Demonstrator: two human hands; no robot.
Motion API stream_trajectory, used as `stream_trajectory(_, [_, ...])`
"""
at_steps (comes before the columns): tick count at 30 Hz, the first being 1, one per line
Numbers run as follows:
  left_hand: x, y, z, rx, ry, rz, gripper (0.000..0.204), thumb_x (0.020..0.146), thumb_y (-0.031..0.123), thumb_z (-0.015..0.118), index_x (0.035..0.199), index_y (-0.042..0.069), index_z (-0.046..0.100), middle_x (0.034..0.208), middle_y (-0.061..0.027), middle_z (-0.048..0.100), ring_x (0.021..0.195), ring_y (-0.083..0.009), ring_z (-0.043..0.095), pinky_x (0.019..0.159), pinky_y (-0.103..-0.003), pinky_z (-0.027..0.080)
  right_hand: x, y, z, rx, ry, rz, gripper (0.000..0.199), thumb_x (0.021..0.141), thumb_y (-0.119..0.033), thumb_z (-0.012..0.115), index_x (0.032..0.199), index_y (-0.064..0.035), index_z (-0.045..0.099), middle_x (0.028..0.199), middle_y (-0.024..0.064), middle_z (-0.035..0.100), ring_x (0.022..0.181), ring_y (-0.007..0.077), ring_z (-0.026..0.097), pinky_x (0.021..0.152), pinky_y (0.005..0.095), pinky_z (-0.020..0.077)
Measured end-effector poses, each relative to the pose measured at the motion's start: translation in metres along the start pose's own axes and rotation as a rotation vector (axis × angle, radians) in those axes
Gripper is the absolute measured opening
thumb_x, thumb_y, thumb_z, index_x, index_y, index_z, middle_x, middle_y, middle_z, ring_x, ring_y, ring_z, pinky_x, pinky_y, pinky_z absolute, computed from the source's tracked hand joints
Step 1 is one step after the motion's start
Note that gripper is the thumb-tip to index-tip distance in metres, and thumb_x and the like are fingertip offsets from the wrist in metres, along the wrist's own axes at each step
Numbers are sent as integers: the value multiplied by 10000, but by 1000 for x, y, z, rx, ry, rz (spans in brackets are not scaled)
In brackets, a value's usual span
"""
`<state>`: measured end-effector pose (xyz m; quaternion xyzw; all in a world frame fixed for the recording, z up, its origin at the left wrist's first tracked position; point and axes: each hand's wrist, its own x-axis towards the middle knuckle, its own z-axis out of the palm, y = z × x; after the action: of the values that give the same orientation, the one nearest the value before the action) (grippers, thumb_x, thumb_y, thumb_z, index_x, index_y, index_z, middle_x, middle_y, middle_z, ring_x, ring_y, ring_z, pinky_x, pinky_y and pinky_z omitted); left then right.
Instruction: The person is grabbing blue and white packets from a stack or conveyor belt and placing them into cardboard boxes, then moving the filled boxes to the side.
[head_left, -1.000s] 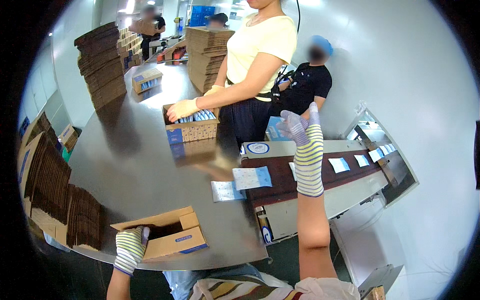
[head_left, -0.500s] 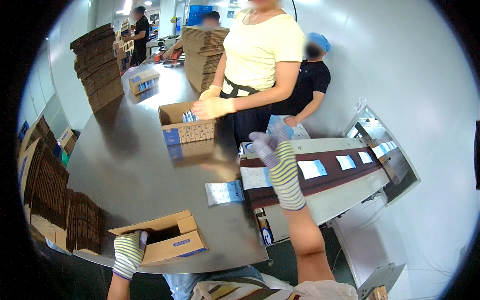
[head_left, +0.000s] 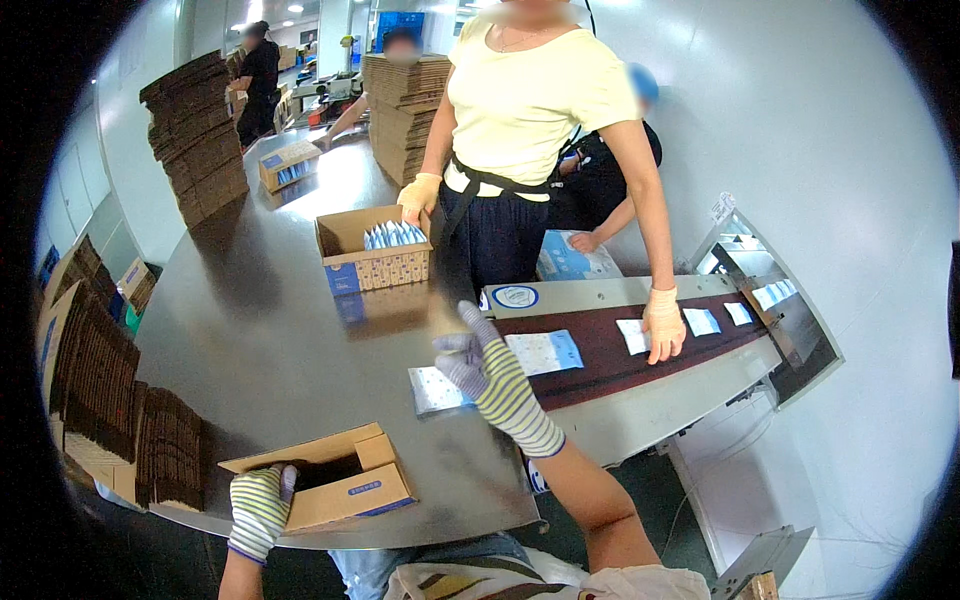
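My left hand [head_left: 258,508], in a striped knit glove, grips the left wall of an open cardboard box [head_left: 350,498] at the table's near edge. The box's inside is dark, so I cannot tell what is in it. My right hand [head_left: 485,375], gloved alike, hangs with fingers apart over a blue-and-white packet [head_left: 430,394] on the metal table [head_left: 270,350], covering part of it. Whether it touches the packet, I cannot tell. Just right of that hand, another packet [head_left: 545,352] rides on the dark red conveyor belt [head_left: 600,382].
Across the table, a co-worker's gloved hand [head_left: 663,325] reaches onto a belt packet; their other hand [head_left: 418,198] holds a box of packets [head_left: 380,268]. Stacks of flattened cartons [head_left: 195,140] stand far left, near left [head_left: 95,370] and at the back [head_left: 405,100]. Another filled box [head_left: 288,163] lies farther off.
My right hand has come down and left from above the belt toward the table packet. The left hand stays on the box. The co-worker's one hand moved from their box to the belt.
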<state>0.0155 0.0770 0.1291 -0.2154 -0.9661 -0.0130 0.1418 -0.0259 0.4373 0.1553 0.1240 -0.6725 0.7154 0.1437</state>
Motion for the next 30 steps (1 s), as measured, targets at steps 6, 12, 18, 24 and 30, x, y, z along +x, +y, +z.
stream_trajectory(6, [0,-1,1,10,-17,-7,329,881,256,524,630,51,578,555,-151,567,512,-321,554,524,-426,424,-20,-8,31,-281,-166,14,687,832,-215,651,1390,-70,278,1056,148,596,888,191,596,780,311,519])
stream_trajectory(12, [0,1,0,-9,-19,-34,325,874,242,537,614,50,569,558,-158,565,511,-327,550,516,-425,425,-38,-30,66,-374,-395,-8,629,822,-308,646,1302,11,394,1155,182,576,1062,304,561,927,403,443])
stream_trajectory(18, [0,-2,1,10,-4,4,306,878,256,530,661,53,602,554,-140,576,502,-306,564,503,-407,429,-49,-21,87,-543,-545,-198,568,843,-335,606,1273,-5,439,1175,218,544,1076,336,532,925,424,422])
stream_trajectory(24, [0,-2,2,4,7,-10,300,875,265,532,677,54,612,566,-138,582,515,-309,563,526,-413,429,-55,-10,94,-683,-680,-171,599,839,-407,562,1267,-6,440,1221,234,498,1118,380,490,969,462,377])
stream_trajectory(30, [0,-2,3,-39,11,-34,302,855,212,567,604,45,554,560,-167,557,526,-335,551,517,-428,429,-63,-11,102,-790,-743,-192,653,776,-421,607,1251,1,459,1242,213,497,1179,376,437,1032,460,311])
